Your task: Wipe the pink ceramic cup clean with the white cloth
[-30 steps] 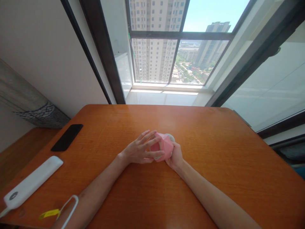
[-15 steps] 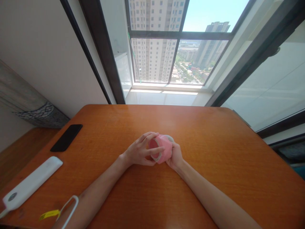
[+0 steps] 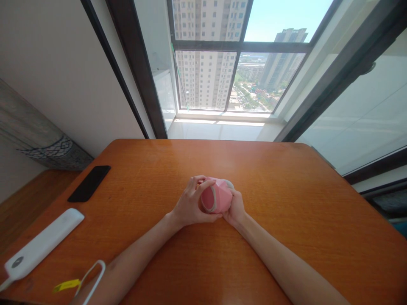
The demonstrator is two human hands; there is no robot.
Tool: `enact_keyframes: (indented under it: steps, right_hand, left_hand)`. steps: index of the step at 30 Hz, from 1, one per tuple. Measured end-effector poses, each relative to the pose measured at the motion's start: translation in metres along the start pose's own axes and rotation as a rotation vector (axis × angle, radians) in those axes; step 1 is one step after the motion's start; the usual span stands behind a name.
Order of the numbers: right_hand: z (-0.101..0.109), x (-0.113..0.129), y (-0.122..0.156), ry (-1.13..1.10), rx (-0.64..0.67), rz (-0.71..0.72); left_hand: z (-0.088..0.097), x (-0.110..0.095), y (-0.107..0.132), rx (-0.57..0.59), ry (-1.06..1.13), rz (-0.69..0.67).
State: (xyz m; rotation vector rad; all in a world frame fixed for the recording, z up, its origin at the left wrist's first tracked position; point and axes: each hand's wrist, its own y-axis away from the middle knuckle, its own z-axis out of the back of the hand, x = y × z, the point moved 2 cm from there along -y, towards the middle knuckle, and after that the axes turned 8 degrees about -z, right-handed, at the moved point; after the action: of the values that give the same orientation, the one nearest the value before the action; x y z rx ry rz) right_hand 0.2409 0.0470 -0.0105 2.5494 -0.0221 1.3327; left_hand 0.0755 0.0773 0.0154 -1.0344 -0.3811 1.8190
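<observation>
A pink faceted cup with a greyish rim lies tilted on its side between my hands, over the middle of the wooden table. Its opening faces left, toward my left palm. Around that rim curves my left hand, with the thumb below and the fingers on top, gripping the cup. At the cup's far right end, my right hand is closed on it, partly hiding a grey part there. Whether the cup touches the tabletop is hard to make out.
On the left side lie a black phone and a white power strip. A white cable with a yellow tag is beside my left forearm. Beyond the table's far edge is a window; a curtain hangs at left.
My left hand has shifted its grip: fingers that lay across the cup's opening now curve over its top, with the thumb underneath. The cup has turned slightly; my right hand stays on it.
</observation>
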Motion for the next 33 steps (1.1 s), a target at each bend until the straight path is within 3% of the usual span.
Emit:
enact_keyframes:
  steps: [3, 10, 17, 23, 30, 33]
  right_hand:
    - [0.004, -0.002, -0.002, -0.078, -0.029, -0.077]
    - [0.005, -0.004, -0.004, -0.073, -0.015, -0.055]
    - [0.000, 0.001, 0.000, -0.025, -0.053, 0.000]
    - [0.000, 0.001, 0.000, -0.053, -0.003, -0.024]
    - [0.002, 0.001, 0.001, -0.131, -0.015, -0.097]
    - [0.001, 0.001, 0.001, -0.162, -0.016, -0.102]
  left_hand:
    - [-0.003, -0.008, -0.001, -0.024, 0.015, 0.101]
    - [-0.005, -0.019, -0.004, -0.080, 0.021, 0.263]
    - [-0.009, -0.016, 0.001, -0.093, 0.115, 0.448]
    - [-0.008, -0.005, 0.005, -0.031, 0.041, 0.172]
    - [0.002, 0.017, 0.008, 0.220, -0.060, -0.249]
    - [0.008, 0.021, 0.007, 0.230, -0.086, -0.293]
